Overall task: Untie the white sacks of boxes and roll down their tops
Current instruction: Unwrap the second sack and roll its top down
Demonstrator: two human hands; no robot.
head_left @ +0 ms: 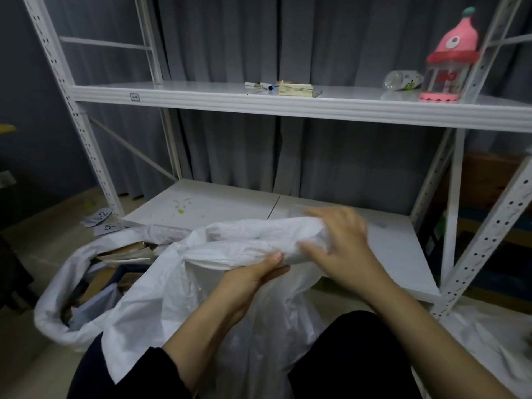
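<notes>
Both hands are working the bunched top of the near white sack (201, 283), which is standing in front of the white shelving rack (288, 106), between the person's knees and the rack's bottom shelf. The left hand (253, 276) is gripping the rolled fabric from below — thumb lying on top of the roll, fingers curling under it. The right hand (342, 240) is clamping over the right end of the same roll, fingers wrapping down around the cloth; it is motion-blurred, so exact finger spread is hard to read. A second white sack (57, 306) is sitting to the left of the near one, just in front of the rack's left post, its top already rolled down and open, with cardboard boxes (126, 254) showing inside. On the rack's middle shelf a pink toy-topped bottle (449, 56) is standing at the right end, a crumpled clear plastic bottle (403, 79) lying just left of it, and a marker (266, 86) with a small yellowish paper pad (296, 89) lying near the shelf's middle. Paper labels (100, 221) are lying on the floor by the rack's left foot — grey curtain (259, 38) hanging behind the rack.
</notes>
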